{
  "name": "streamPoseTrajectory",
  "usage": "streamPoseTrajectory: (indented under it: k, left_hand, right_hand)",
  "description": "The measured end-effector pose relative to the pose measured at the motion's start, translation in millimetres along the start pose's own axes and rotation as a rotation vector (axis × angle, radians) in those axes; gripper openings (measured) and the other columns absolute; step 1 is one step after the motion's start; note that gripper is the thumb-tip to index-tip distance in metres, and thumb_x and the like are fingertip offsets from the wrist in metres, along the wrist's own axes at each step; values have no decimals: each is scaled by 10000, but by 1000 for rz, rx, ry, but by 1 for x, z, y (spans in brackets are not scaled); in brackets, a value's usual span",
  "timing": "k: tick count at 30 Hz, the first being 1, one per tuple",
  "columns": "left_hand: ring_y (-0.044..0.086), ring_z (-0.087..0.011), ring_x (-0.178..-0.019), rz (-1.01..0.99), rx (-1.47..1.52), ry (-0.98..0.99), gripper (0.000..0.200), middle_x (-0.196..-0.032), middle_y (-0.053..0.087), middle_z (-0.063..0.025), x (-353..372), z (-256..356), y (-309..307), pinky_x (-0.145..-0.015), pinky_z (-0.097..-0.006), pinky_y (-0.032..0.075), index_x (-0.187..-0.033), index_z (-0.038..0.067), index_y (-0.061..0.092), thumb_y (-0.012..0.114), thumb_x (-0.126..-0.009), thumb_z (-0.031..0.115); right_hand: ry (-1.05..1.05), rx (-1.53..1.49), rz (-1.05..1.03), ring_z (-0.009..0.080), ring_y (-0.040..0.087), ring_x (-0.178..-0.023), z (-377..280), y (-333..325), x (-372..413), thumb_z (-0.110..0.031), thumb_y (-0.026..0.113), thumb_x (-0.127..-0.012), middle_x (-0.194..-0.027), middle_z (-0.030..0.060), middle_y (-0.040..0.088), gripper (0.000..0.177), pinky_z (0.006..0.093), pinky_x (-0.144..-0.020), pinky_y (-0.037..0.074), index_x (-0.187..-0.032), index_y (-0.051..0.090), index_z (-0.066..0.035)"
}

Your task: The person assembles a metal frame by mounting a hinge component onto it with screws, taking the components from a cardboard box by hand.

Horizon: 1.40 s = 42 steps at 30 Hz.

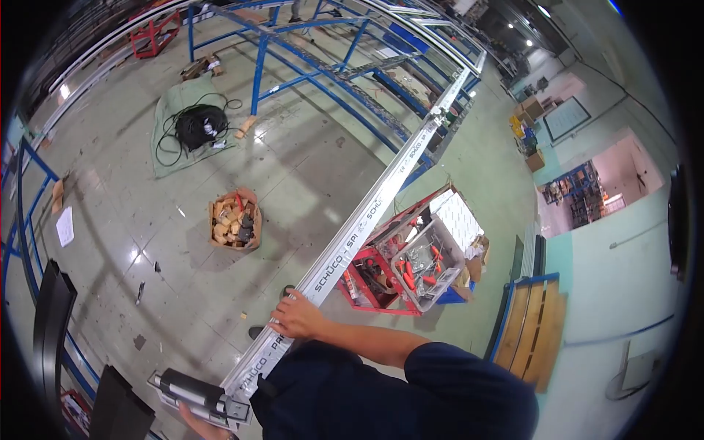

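Note:
A long white-and-silver aluminium profile (339,258) with printed SCHÜCO film runs diagonally from my body to the far frame. My right hand (297,315) lies across its near part, fingers curled over the left edge. At the profile's near end, at lower left, sits a black-and-silver metal piece (196,394) with a rounded black body and silver end plate. My left hand (195,424) is under this piece, mostly hidden by it, with its fingers against the lower side. Whether the piece is fixed to the profile cannot be told.
Right of the profile stands a red cart (378,282) with a clear bin (433,293) of orange-handled tools. A carton (235,220) of small blocks and a coiled black cable (199,126) are on the floor. Blue metal trestles (258,73) stand beyond; black curved panels (53,323) at left.

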<state>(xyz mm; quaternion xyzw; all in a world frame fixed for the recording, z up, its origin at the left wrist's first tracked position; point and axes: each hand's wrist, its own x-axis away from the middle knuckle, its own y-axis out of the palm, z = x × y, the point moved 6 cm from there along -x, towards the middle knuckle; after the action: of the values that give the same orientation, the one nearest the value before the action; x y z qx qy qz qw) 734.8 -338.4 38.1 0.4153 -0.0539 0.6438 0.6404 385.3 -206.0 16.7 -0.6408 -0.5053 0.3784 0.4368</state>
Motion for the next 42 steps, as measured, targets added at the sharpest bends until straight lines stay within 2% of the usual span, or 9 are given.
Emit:
streamPoseTrajectory:
  k: [9, 12, 15, 21, 26, 31, 35, 39, 42]
  left_hand:
    - [700, -199, -957, -118, 12, -171, 379, -1099, 700, -72, -19, -3, 25, -834, -376, 595, -1269, 23, 615, 713, -937, 178]
    - [716, -187, -945, -265, -114, -126, 442, -1133, 702, -89, -14, 9, 62, -809, -347, 611, -1320, -12, 578, 697, -945, 190]
    - [705, -159, -934, -307, -244, -197, 401, -1101, 708, -80, -17, 3, 80, -801, -338, 600, -1267, -14, 621, 707, -934, 191]
    - [666, -141, -1005, -399, -447, -190, 422, -1150, 702, -75, -26, -11, 129, -878, -318, 541, -1250, -37, 637, 757, -898, 162]
    - [692, -157, -900, -368, -881, -37, 510, -1001, 732, -123, -36, -18, 165, -828, -320, 546, -1187, -67, 633, 805, -795, 209]
    - [723, -432, -876, -322, -1442, 108, 701, -934, 720, -293, -38, -5, 199, -798, -451, 564, -1115, -98, 616, 771, -780, 499]
    - [725, -317, -926, -372, -1404, -130, 785, -998, 717, -236, -36, 7, 190, -806, -363, 553, -1239, -46, 609, 780, -825, 599]
    - [657, -232, -1116, -471, -1097, 7, 746, -1209, 686, -175, -42, 2, 140, -950, -362, 516, -1351, -22, 573, 826, -840, 461]
    - [687, -313, -1083, -551, -1065, 68, 769, -1168, 698, -222, -61, 7, 115, -936, -375, 526, -1342, -24, 588, 838, -800, 462]
  right_hand:
    - [11, -78, 17, 330, 688, -1047, -13, -12, -13, -279, 730, -922, -1105, 163, 730, 342, 508, -994, 476, -1168, 708, -42]
    - [282, -660, 47, 274, 703, -1072, -26, -28, -32, -229, 699, -968, -1143, 173, 724, 348, 436, -953, 523, -1247, 685, -22]
    - [249, -946, -3, 241, 701, -1087, -48, -50, -71, -229, 667, -1008, -1230, 171, 693, 415, 370, -915, 546, -1361, 621, -17]
    - [441, -1273, -487, 241, 669, -1114, -83, -43, -134, -383, 569, -1067, -1350, 147, 612, 584, 352, -944, 529, -1526, 435, -49]
    - [653, -1643, -292, 164, 621, -1088, -77, 8, -123, -426, 572, -1063, -1250, 90, 634, 524, 306, -930, 502, -1437, 513, -64]
    - [875, -1952, -265, 201, 665, -1082, -67, 34, -117, -411, 518, -1083, -1158, 88, 679, 418, 354, -934, 548, -1275, 591, -47]
    - [885, -2149, -285, 251, 662, -1149, -71, 45, -119, -486, 432, -1098, -1232, 113, 662, 508, 434, -985, 545, -1315, 569, -47]
    - [874, -2044, -180, 248, 626, -1199, -81, 47, -135, -608, 415, -1066, -1297, 82, 636, 618, 442, -1036, 502, -1384, 541, -94]
    - [826, -2003, -106, 233, 575, -1267, -92, 49, -139, -594, 476, -1054, -1344, 52, 615, 596, 439, -1096, 445, -1410, 531, -118]
